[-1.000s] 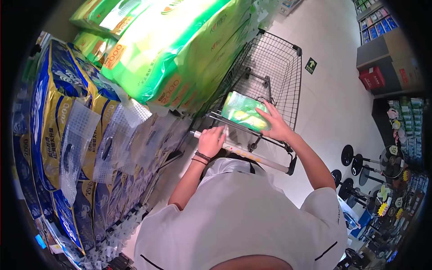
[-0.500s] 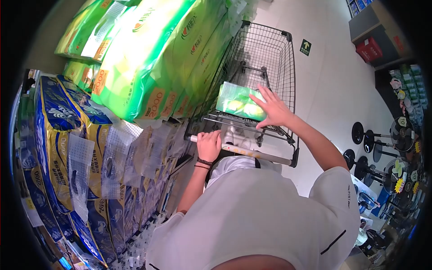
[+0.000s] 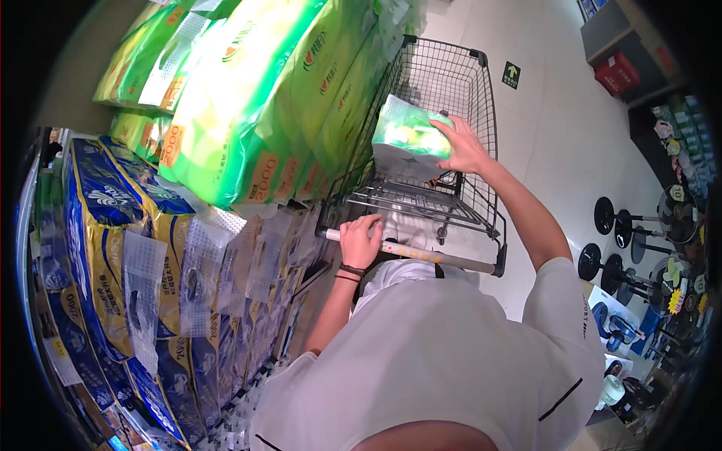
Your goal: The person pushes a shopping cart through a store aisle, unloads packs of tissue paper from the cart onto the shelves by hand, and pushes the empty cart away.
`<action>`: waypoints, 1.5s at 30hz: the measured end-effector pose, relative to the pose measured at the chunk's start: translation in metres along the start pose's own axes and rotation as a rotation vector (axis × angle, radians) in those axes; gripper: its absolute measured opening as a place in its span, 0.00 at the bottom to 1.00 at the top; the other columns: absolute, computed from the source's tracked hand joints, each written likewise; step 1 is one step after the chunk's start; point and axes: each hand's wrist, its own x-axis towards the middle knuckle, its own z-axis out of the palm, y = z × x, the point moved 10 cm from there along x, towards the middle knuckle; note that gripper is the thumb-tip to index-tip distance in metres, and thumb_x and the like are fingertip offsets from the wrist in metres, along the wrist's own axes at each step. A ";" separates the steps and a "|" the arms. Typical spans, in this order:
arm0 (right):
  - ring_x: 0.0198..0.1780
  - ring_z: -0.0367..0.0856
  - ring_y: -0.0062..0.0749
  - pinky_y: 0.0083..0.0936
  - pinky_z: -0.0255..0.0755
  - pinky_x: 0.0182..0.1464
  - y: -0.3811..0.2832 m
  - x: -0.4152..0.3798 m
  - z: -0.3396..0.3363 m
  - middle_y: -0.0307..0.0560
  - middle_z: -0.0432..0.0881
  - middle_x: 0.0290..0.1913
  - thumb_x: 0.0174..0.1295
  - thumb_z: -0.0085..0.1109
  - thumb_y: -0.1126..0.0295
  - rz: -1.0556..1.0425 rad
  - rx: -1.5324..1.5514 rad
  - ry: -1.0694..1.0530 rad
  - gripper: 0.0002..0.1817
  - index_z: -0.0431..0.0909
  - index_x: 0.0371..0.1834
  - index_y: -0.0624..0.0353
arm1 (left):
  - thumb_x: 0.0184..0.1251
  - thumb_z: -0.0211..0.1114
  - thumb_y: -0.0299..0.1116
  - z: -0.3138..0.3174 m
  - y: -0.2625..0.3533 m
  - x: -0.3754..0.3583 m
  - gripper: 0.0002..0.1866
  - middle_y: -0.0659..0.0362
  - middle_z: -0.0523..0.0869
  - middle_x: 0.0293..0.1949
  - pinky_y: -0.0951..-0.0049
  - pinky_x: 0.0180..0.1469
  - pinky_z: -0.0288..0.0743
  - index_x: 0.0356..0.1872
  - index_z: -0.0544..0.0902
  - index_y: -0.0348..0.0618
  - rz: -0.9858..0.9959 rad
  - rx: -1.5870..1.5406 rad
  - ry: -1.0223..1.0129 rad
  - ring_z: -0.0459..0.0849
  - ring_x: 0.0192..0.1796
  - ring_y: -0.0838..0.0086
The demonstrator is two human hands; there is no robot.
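My left hand (image 3: 361, 241) is wrapped round the left part of the pale handle (image 3: 432, 256) of a black wire shopping cart (image 3: 484, 113). My right hand (image 3: 465, 147) reaches over the cart and grips the right end of a green tissue paper pack (image 3: 412, 137). Clear plastic covers the pack's upper left corner, and its white-grey lower side faces me. The thumb lies along its near edge, the other fingers over its far right corner. In this view the pack overlaps the basket, just beyond the folding wire flap (image 3: 406, 197).
Big green tissue packs (image 3: 248, 98) are stacked close along the cart's left side. Below them stand blue and gold tissue packs (image 3: 105, 248) with clear carrying handles. Pale floor (image 3: 556, 143) with a green arrow sign (image 3: 511, 74) runs to the right, where several black fans (image 3: 628, 229) stand.
My right hand has closed on the end of the green pack. The pack has moved farther into the cart and tilted, showing its lower side. My left hand stays on the handle.
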 end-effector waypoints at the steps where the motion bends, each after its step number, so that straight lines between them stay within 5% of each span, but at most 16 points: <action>1: 0.76 0.62 0.64 0.49 0.62 0.77 -0.012 0.003 -0.004 0.67 0.62 0.74 0.37 0.85 0.59 -0.015 0.006 0.026 0.57 0.66 0.77 0.41 | 0.73 0.67 0.37 -0.001 0.001 0.005 0.13 0.55 0.91 0.45 0.60 0.58 0.73 0.52 0.87 0.45 -0.039 -0.072 -0.008 0.89 0.47 0.63; 8: 0.71 0.68 0.58 0.48 0.64 0.74 -0.117 0.025 -0.095 0.57 0.73 0.65 0.34 0.84 0.60 -0.236 0.117 0.183 0.47 0.71 0.64 0.53 | 0.72 0.72 0.32 0.048 -0.009 0.036 0.30 0.46 0.84 0.62 0.65 0.64 0.79 0.72 0.74 0.40 -0.308 -1.107 -0.064 0.85 0.61 0.65; 9: 0.69 0.70 0.54 0.46 0.66 0.72 -0.135 0.018 -0.125 0.53 0.74 0.63 0.35 0.85 0.61 -0.272 0.114 0.267 0.47 0.71 0.63 0.54 | 0.74 0.72 0.36 0.067 -0.008 0.037 0.47 0.41 0.68 0.76 0.59 0.68 0.78 0.84 0.50 0.44 -0.393 -1.292 -0.233 0.79 0.69 0.59; 12: 0.68 0.71 0.54 0.44 0.67 0.71 -0.173 -0.012 -0.208 0.54 0.74 0.63 0.34 0.84 0.63 -0.263 0.190 0.419 0.46 0.71 0.62 0.54 | 0.78 0.68 0.41 0.063 0.032 0.036 0.54 0.42 0.62 0.78 0.42 0.71 0.76 0.85 0.31 0.56 -0.642 -1.723 -0.226 0.72 0.74 0.51; 13: 0.67 0.72 0.54 0.43 0.68 0.70 -0.188 -0.027 -0.233 0.55 0.73 0.64 0.34 0.84 0.65 -0.278 0.204 0.457 0.46 0.71 0.62 0.55 | 0.77 0.65 0.52 0.063 0.045 0.043 0.59 0.44 0.53 0.81 0.32 0.69 0.74 0.82 0.19 0.63 -0.636 -1.742 -0.246 0.64 0.78 0.46; 15: 0.67 0.73 0.55 0.42 0.68 0.70 -0.214 -0.059 -0.265 0.58 0.73 0.66 0.33 0.84 0.68 -0.315 0.266 0.528 0.45 0.71 0.61 0.56 | 0.78 0.61 0.58 0.070 0.076 0.059 0.55 0.48 0.39 0.84 0.29 0.69 0.73 0.81 0.20 0.75 -0.531 -1.948 -0.389 0.56 0.82 0.44; 18: 0.67 0.74 0.57 0.42 0.68 0.69 -0.239 -0.102 -0.281 0.63 0.71 0.67 0.31 0.84 0.70 -0.367 0.336 0.599 0.45 0.71 0.59 0.56 | 0.79 0.59 0.59 0.039 0.145 0.082 0.52 0.50 0.36 0.84 0.27 0.70 0.71 0.80 0.21 0.87 -0.184 -1.965 -0.426 0.52 0.83 0.43; 22: 0.66 0.72 0.64 0.52 0.67 0.67 -0.271 -0.143 -0.279 0.71 0.69 0.68 0.32 0.82 0.69 -0.491 0.133 0.616 0.42 0.71 0.57 0.54 | 0.78 0.65 0.45 -0.023 0.209 0.098 0.40 0.51 0.66 0.77 0.48 0.72 0.76 0.82 0.54 0.51 0.088 -1.952 -0.415 0.71 0.76 0.58; 23: 0.66 0.72 0.67 0.56 0.66 0.66 -0.281 -0.153 -0.278 0.74 0.68 0.68 0.32 0.81 0.67 -0.542 0.062 0.612 0.41 0.71 0.56 0.53 | 0.77 0.66 0.38 -0.023 0.215 0.099 0.31 0.53 0.79 0.67 0.62 0.69 0.78 0.74 0.67 0.36 -0.073 -2.206 -0.379 0.81 0.66 0.65; 26: 0.63 0.71 0.68 0.57 0.70 0.62 -0.310 -0.183 -0.301 0.74 0.69 0.66 0.44 0.79 0.53 -0.701 -0.050 0.713 0.35 0.73 0.56 0.46 | 0.78 0.65 0.37 -0.076 0.245 0.121 0.28 0.54 0.80 0.65 0.63 0.68 0.78 0.72 0.69 0.36 0.142 -2.205 -0.347 0.82 0.64 0.66; 28: 0.59 0.73 0.66 0.54 0.74 0.56 -0.350 -0.200 -0.328 0.71 0.71 0.62 0.57 0.68 0.47 -0.970 -0.087 1.119 0.27 0.74 0.55 0.45 | 0.78 0.65 0.36 -0.124 0.266 0.152 0.26 0.55 0.81 0.64 0.64 0.67 0.79 0.70 0.71 0.35 0.282 -2.146 -0.292 0.82 0.63 0.68; 32: 0.47 0.84 0.62 0.39 0.88 0.36 -0.398 -0.192 -0.363 0.75 0.71 0.59 0.58 0.72 0.56 -1.375 -0.182 1.504 0.26 0.68 0.55 0.41 | 0.79 0.64 0.35 -0.233 0.292 0.197 0.23 0.56 0.83 0.61 0.66 0.65 0.79 0.68 0.74 0.35 0.524 -1.936 -0.041 0.83 0.61 0.70; 34: 0.51 0.83 0.58 0.42 0.84 0.42 -0.429 -0.165 -0.367 0.69 0.74 0.60 0.52 0.75 0.61 -1.347 -0.289 1.436 0.27 0.73 0.54 0.38 | 0.79 0.63 0.35 -0.267 0.291 0.193 0.21 0.56 0.84 0.59 0.67 0.64 0.79 0.66 0.75 0.34 0.587 -1.781 0.107 0.83 0.59 0.71; 38: 0.58 0.80 0.51 0.47 0.75 0.56 -0.483 -0.107 -0.346 0.59 0.77 0.63 0.48 0.74 0.66 -1.305 -0.434 1.262 0.25 0.79 0.53 0.39 | 0.80 0.62 0.33 -0.246 0.242 0.135 0.18 0.57 0.86 0.56 0.69 0.62 0.79 0.63 0.78 0.33 0.515 -1.484 0.247 0.84 0.57 0.73; 42: 0.68 0.76 0.44 0.52 0.63 0.72 -0.509 -0.056 -0.250 0.51 0.78 0.68 0.54 0.68 0.65 -1.241 -0.501 0.997 0.19 0.82 0.51 0.43 | 0.81 0.61 0.33 -0.100 0.124 0.084 0.16 0.58 0.88 0.54 0.72 0.61 0.79 0.62 0.80 0.33 0.087 -1.332 0.007 0.85 0.56 0.76; 45: 0.71 0.74 0.47 0.53 0.63 0.71 -0.508 -0.034 -0.172 0.55 0.75 0.72 0.60 0.61 0.62 -1.258 -0.557 0.739 0.18 0.81 0.54 0.50 | 0.77 0.61 0.25 -0.053 0.073 0.020 0.18 0.56 0.88 0.57 0.71 0.64 0.79 0.65 0.79 0.34 -0.114 -1.076 -0.054 0.85 0.60 0.75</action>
